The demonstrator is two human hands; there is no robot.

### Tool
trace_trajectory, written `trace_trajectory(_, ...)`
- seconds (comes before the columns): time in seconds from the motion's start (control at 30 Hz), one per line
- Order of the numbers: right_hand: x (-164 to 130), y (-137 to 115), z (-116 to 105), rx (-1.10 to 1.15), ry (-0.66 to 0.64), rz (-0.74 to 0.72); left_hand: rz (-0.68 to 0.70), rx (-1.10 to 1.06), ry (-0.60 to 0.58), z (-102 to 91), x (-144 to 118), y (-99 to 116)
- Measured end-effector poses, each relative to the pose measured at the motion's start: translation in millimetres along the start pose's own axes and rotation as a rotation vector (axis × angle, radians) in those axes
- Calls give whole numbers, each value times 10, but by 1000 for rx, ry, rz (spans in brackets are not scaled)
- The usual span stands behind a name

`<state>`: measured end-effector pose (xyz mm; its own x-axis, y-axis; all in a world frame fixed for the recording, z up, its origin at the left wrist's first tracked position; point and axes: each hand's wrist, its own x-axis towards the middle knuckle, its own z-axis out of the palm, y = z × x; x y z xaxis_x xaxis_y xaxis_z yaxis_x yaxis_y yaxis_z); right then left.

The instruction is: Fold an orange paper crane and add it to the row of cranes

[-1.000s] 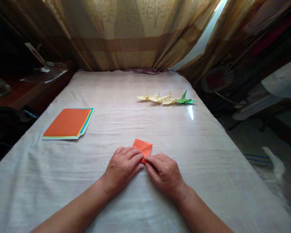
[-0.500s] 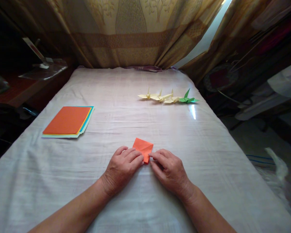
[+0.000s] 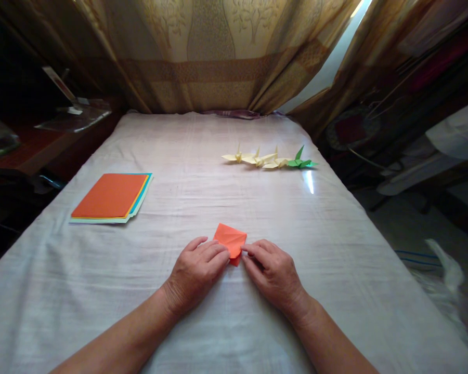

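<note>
While pressed by both hands | folded orange paper: small, creased, kite-shaped

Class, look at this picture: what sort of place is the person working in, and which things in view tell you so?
Probably a room at home, with a table used for paper folding. A white cloth covers the table, patterned curtains hang behind it, and a stack of coloured paper and finished paper cranes lie on top.
</note>
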<state>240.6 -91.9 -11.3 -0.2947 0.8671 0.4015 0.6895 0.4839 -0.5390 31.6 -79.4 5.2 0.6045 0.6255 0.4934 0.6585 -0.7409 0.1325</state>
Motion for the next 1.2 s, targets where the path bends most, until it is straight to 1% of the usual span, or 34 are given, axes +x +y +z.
trace_trajectory(0.2, 6, 42, -19, -12, 59, 76, 2, -20, 12, -17, 6, 0)
trace_trajectory(0.37, 22, 85, -25, -125, 121, 138, 35, -57, 18, -33, -13, -8)
trace_trajectory(0.47, 22, 87, -23, -166, 103, 151, 40, -81, 22, -32, -40, -16)
trace_trajectory(0.6, 10, 87, -21, -171, 64, 156, 17, -137, -34, -1, -75, -19)
trace_trajectory(0.8, 3, 90, -14, -143, 54, 150, -45, -219, -85, 7, -75, -14)
trace_trajectory(0.93, -11, 58, 6, -169, 44, 145, -77, -175, -126, 5, -94, -34)
trace_trajectory(1.03, -21, 33, 29, -170, 30, 139, -142, -122, -130, 21, -121, -58)
trace_trajectory(1.1, -22, 21, 43, -155, 29, 136, -175, -117, -130, 34, -136, -69)
trace_trajectory(1.2, -15, 14, 56, -117, 33, 124, -178, -141, -146, 46, -149, -78)
